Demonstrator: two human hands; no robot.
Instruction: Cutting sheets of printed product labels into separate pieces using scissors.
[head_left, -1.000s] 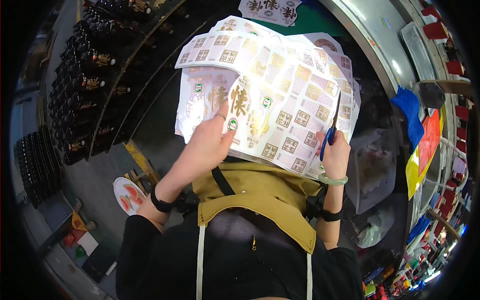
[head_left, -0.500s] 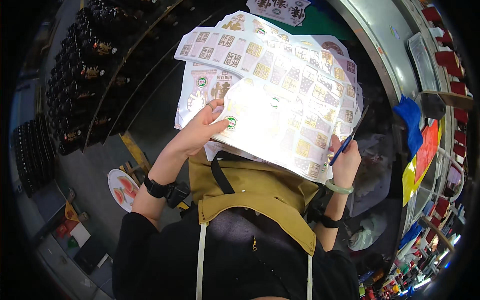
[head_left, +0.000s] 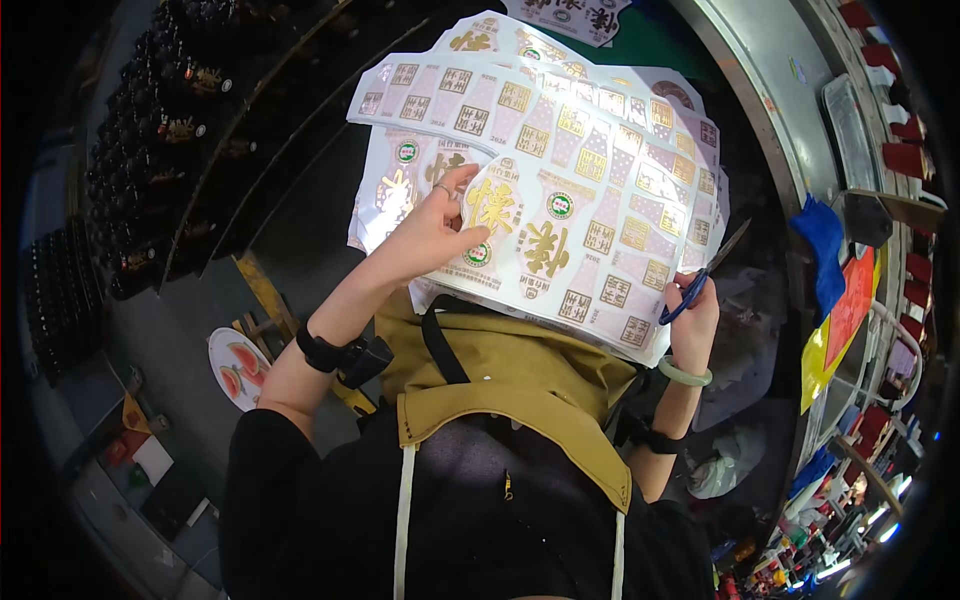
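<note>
A stack of white printed label sheets point(head_left: 390, 190) lies spread in front of me, its layers overlapping. The top sheet point(head_left: 600, 225) carries gold characters, green round seals, square stamps and pale bottle-shaped prints. At its left edge my left hand point(head_left: 440, 235) pinches it, thumb on the face and fingers bent at the rim. My right hand point(head_left: 692, 325), beside the lower right corner of the sheets, holds scissors point(head_left: 690, 292) with blue handles. Their blades point up and away to the right. Which sheets the right fingertips touch is partly hidden.
Another label sheet point(head_left: 575, 18) lies on a green surface beyond the stack. Rows of dark bottles point(head_left: 165, 130) stand at the left. A watermelon-patterned plate point(head_left: 238, 370) sits lower left. Along the right runs a metal counter point(head_left: 765, 90) with a clear tray point(head_left: 855, 120) and blue cloth point(head_left: 820, 245).
My left hand has slid up and slightly right along the top sheet's edge. Bright glare on that sheet has faded, so its print shows. The right hand with the scissors has barely shifted.
</note>
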